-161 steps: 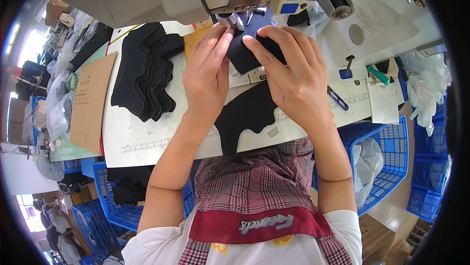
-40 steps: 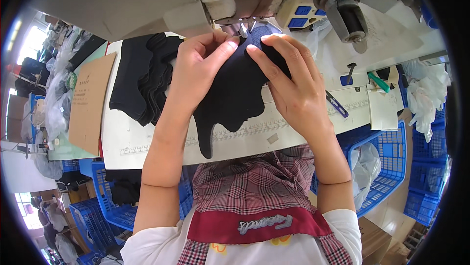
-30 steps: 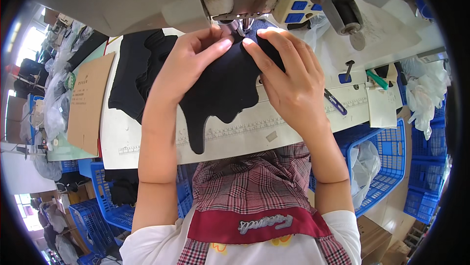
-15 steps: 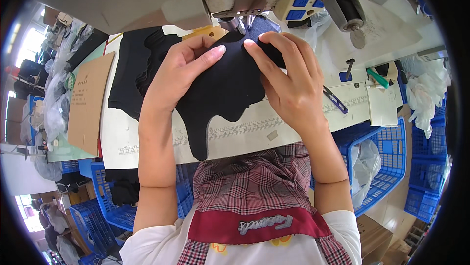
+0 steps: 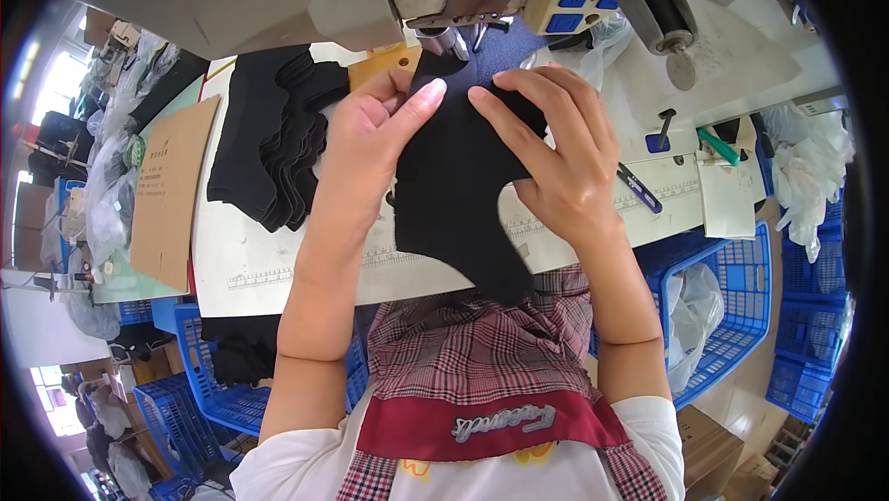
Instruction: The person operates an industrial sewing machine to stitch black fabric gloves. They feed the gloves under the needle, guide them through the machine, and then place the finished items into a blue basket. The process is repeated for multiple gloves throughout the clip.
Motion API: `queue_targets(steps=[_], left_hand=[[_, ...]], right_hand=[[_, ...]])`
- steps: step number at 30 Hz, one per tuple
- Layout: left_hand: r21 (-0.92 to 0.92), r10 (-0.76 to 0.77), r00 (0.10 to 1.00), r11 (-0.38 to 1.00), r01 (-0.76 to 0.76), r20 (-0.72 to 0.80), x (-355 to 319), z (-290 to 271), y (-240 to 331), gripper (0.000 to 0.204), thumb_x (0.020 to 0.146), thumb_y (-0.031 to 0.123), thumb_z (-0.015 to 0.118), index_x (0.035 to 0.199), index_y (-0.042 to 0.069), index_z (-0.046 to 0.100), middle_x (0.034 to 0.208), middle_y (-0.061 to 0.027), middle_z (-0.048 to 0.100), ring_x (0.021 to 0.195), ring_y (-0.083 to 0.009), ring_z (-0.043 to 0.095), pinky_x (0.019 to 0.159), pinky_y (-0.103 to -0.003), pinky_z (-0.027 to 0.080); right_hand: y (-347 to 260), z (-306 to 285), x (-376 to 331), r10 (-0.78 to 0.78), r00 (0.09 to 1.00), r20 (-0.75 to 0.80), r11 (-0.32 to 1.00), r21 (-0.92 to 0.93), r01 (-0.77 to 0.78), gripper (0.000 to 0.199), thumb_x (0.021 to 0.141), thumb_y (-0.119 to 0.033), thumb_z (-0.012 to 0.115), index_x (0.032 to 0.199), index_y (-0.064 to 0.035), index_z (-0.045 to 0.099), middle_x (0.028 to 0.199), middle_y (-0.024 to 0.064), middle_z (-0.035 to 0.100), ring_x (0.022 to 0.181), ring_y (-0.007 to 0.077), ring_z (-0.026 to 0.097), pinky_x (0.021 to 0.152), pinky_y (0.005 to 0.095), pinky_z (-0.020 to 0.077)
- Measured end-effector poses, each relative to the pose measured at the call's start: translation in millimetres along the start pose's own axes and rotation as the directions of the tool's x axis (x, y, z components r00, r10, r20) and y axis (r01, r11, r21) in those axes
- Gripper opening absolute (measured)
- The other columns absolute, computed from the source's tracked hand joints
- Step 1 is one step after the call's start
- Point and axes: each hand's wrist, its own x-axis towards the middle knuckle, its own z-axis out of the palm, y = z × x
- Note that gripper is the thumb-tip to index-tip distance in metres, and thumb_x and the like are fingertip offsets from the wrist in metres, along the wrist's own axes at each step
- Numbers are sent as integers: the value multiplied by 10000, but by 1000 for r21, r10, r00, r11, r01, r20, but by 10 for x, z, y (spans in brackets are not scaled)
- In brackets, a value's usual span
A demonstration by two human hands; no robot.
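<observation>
Beneath the sewing machine's head point(image 5: 454, 24) lies a black fabric piece point(image 5: 454, 195), its far end at the presser foot and its curved tail hanging over the table's front edge. My left hand point(image 5: 370, 131) pinches its left edge, thumb on top and the forefinger partly hidden behind. From the right, my right hand point(image 5: 569, 149) rests fingertips on the cloth close to the foot, fingers stretched and apart. A stack of black cut pieces point(image 5: 278, 140) with wavy edges lies left of my left hand.
A printed ruler strip point(image 5: 278, 276) runs along the table front. Right of my right hand lie a purple-handled tool point(image 5: 639, 188) and a green-handled tool point(image 5: 719, 146). A cardboard sheet point(image 5: 174, 195) stands at left. Blue crates point(image 5: 732, 316) flank my lap.
The black fabric piece has been turned, its tail swinging from lower left to lower right. My left hand has shifted right with the edge, uncovering more of the stack.
</observation>
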Motion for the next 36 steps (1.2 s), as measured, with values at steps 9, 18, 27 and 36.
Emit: queue_targets(steps=[9, 18, 27, 36], left_hand=[[77, 133, 981, 989, -122, -144, -4, 13, -136, 194, 973, 162, 623, 1089, 8, 649, 991, -19, 672, 884, -66, 603, 753, -215, 493], [771, 777, 527, 85, -631, 345, -159, -16, -246, 301, 845, -68, 561, 1103, -41, 713, 1183, -171, 680, 1171, -337, 625, 1020, -382, 475], [754, 815, 487, 98, -650, 314, -20, -7, -305, 420, 760, -144, 563, 1146, -38, 691, 1192, -168, 669, 1161, -365, 627, 1011, -426, 486], [767, 842, 462, 96, -634, 277, 139, -3, -354, 497, 719, -185, 566, 1169, -5, 678, 1160, -174, 673, 1153, -378, 625, 980, -426, 501]], right_hand=[[91, 9, -27, -58, 996, -63, 998, 30, 60, 425, 611, -73, 652, 1027, -58, 737, 1054, 91, 642, 968, 282, 619, 824, 398, 531], [216, 45, 63, -10, 996, -86, 996, 85, 18, 418, 596, -52, 669, 1003, -95, 754, 1027, 49, 663, 957, 240, 642, 772, 351, 540], [98, -363, -42, 38, 995, 95, 963, 262, -62, 490, 558, -130, 736, 1038, -32, 726, 1124, 121, 681, 1021, 321, 647, 853, 410, 527], [-78, -201, 43, 91, 981, 172, 996, -16, -89, 549, 615, -23, 653, 1154, -105, 715, 1115, 80, 610, 1012, 301, 590, 848, 416, 506]])
